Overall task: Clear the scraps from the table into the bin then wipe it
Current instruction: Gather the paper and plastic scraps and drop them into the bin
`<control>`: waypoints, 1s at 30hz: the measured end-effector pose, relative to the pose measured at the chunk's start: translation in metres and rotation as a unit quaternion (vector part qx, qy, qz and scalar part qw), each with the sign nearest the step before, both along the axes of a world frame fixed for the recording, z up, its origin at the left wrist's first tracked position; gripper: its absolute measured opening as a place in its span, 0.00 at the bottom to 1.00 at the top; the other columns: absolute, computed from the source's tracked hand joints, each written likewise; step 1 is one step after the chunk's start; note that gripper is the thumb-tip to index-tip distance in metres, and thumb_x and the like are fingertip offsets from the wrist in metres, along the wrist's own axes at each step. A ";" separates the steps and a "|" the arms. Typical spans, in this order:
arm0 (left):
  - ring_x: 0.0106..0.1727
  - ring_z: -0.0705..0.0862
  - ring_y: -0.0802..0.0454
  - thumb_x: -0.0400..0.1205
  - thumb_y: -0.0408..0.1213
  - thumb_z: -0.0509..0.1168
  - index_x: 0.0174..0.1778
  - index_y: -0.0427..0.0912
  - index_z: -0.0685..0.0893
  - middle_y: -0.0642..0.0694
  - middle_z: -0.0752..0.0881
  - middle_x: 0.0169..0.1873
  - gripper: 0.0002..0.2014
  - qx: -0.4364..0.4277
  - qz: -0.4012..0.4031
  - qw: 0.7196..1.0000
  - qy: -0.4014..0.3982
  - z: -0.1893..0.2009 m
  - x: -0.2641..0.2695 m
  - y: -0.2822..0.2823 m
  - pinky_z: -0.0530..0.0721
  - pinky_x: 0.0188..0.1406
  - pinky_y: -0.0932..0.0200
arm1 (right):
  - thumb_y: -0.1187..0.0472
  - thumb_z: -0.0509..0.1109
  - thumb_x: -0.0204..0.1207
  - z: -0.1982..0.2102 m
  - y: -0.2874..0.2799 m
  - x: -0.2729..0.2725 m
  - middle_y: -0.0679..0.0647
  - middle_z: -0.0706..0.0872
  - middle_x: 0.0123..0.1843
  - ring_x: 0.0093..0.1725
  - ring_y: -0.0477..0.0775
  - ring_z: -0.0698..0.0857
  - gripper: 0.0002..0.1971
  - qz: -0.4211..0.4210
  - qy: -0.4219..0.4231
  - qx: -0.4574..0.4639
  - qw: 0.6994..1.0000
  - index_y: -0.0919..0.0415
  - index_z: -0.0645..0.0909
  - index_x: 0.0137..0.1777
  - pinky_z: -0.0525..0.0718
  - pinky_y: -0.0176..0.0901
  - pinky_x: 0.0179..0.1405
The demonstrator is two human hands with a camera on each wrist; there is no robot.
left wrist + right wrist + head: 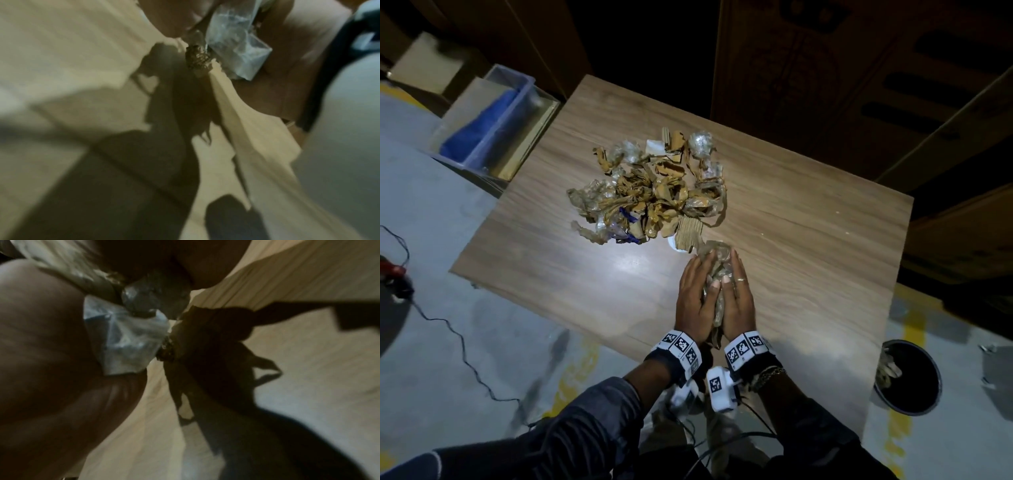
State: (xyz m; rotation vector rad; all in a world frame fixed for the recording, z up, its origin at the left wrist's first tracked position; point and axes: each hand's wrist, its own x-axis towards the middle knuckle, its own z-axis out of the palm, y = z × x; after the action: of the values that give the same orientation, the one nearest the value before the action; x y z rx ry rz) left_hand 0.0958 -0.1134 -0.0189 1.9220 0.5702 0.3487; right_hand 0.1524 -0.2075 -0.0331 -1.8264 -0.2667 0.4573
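Observation:
A pile of torn brown paper, cardboard and clear plastic scraps [650,192] lies in the middle of the wooden table [808,240]. Just in front of it, my left hand [695,291] and right hand [738,294] press a bundle of crumpled scraps [717,260] between their palms, fingers straight, thumbs lying on top. The blurred left wrist view shows clear plastic [236,40] and a paper strip [252,126] hanging below the hands. Crumpled plastic [127,337] fills the right wrist view against the palm. A round black bin [936,373] stands on the floor off the table's right near corner.
Some scraps [890,368] lie inside the bin. A grey crate holding a blue cloth [479,133] sits on the floor to the table's left. A black cable [448,325] runs across the grey floor at left. Dark wooden doors stand behind the table.

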 end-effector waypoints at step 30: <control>0.90 0.60 0.54 0.92 0.51 0.53 0.87 0.55 0.69 0.58 0.68 0.88 0.25 0.062 -0.052 0.985 -0.155 0.108 0.002 -0.063 0.62 0.89 0.36 | 0.59 0.58 0.92 0.137 -0.067 -0.011 0.42 0.64 0.92 0.91 0.42 0.61 0.27 -0.027 -0.127 0.141 0.981 0.52 0.65 0.91 0.59 0.51 0.93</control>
State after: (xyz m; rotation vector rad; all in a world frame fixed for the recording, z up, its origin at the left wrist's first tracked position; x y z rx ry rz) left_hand 0.0982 -0.1766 0.0895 1.9570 0.2473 0.6151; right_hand 0.1414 -0.2741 0.1039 -1.6070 -0.4329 0.1365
